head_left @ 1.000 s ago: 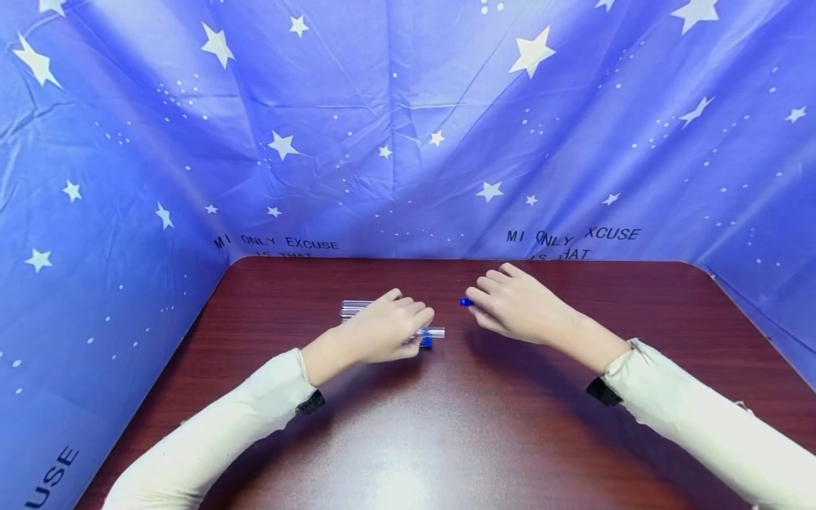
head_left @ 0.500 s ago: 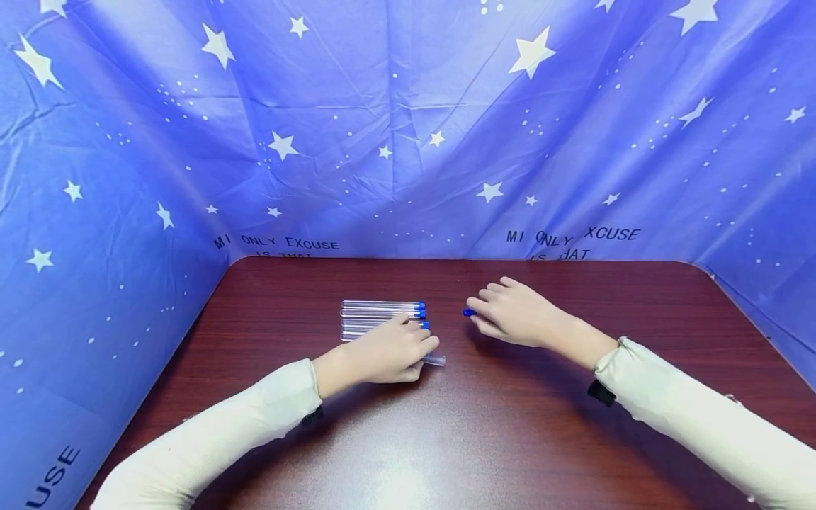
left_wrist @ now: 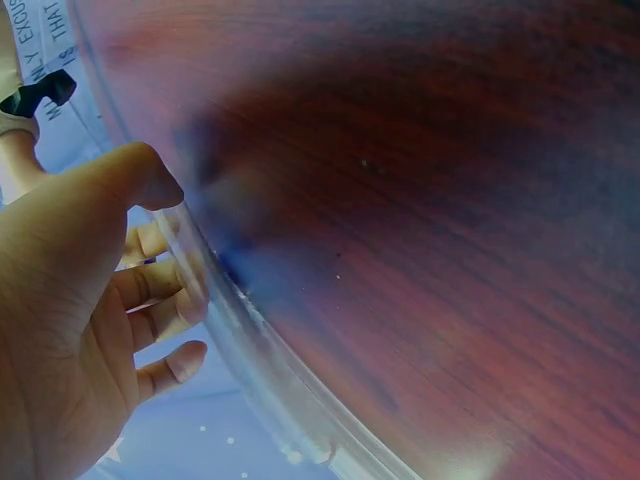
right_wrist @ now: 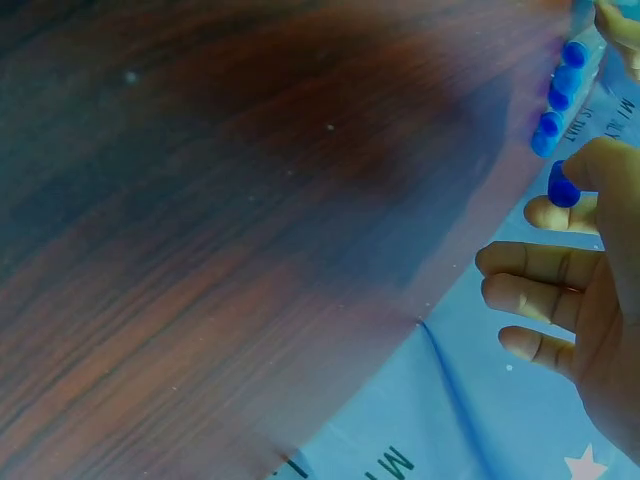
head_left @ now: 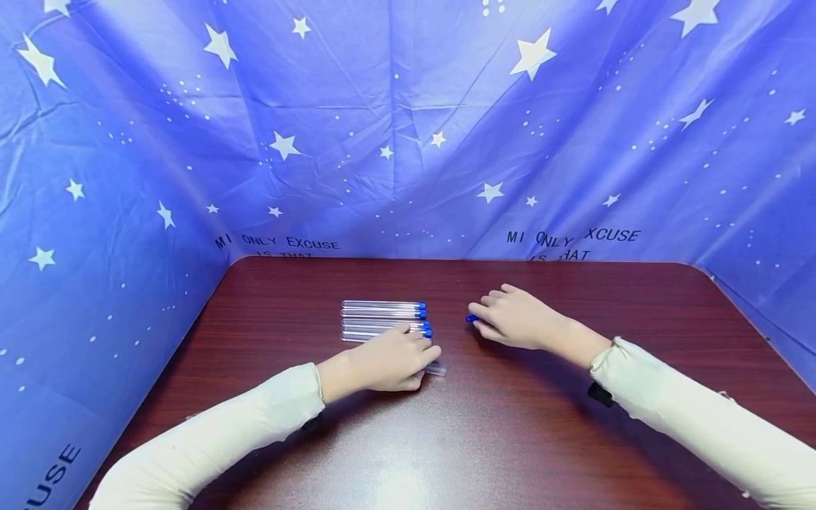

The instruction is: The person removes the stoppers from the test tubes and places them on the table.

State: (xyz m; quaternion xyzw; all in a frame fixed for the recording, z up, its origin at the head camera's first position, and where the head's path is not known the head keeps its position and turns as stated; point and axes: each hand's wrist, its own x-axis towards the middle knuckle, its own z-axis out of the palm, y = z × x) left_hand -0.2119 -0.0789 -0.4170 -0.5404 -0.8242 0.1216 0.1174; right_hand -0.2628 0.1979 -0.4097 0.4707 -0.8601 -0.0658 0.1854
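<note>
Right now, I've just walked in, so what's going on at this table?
A person is working with clear tubes and blue caps. The left hand holds a clear tube whose visible end has no cap. The right hand pinches a small blue cap, apart from that tube. Several capped tubes lie side by side on the dark wooden table, their blue ends toward the right hand.
</note>
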